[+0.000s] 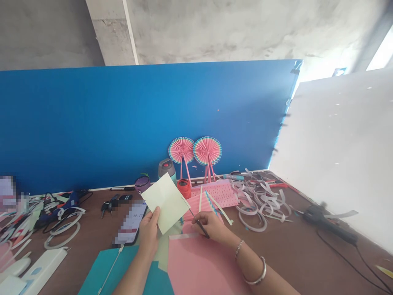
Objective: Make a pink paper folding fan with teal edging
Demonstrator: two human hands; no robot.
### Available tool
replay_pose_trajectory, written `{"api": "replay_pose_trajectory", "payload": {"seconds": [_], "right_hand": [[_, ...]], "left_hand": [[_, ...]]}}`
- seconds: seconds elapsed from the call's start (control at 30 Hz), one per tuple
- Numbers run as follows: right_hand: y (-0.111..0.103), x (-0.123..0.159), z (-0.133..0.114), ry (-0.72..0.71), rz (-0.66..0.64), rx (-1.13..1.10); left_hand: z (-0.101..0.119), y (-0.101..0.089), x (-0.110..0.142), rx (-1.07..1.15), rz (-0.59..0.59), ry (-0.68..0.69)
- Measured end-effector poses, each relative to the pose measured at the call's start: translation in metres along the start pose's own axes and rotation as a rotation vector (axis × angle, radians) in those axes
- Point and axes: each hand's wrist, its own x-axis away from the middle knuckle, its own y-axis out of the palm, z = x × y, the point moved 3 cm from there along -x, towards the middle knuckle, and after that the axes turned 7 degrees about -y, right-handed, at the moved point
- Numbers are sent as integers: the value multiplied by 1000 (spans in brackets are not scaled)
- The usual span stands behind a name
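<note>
My left hand (pixel 150 231) pinches the lower left edge of a pale yellow-green sheet of paper (pixel 166 200), held up above the table. In my right hand (pixel 213 227) is a pair of scissors (pixel 202 229) with dark handles, its blades at the sheet's right corner. A thin strip seems to stand off the paper's edge there. Below my hands lie a pink sheet (pixel 199 262) and teal paper (pixel 101 266). Just beyond, pleated pink paper (pixel 198 205) carries cut pale strips (pixel 222 211).
Two round pink paper fans (pixel 207 150) stand against the blue partition (pixel 107 127), near a bottle (pixel 167 168) and red roll (pixel 184 188). Curled white strips (pixel 260 200) and a glue gun (pixel 328 225) lie right. A phone (pixel 130 223), keys (pixel 109 205) and power strip (pixel 43 270) lie left.
</note>
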Motion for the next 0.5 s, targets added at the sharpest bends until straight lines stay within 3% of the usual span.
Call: {"api": "replay_pose_trajectory", "payload": {"seconds": [0.5], "right_hand": [[2, -1, -1, 30, 23, -118]], "left_hand": [[0, 7, 7, -68, -72, -33]]}}
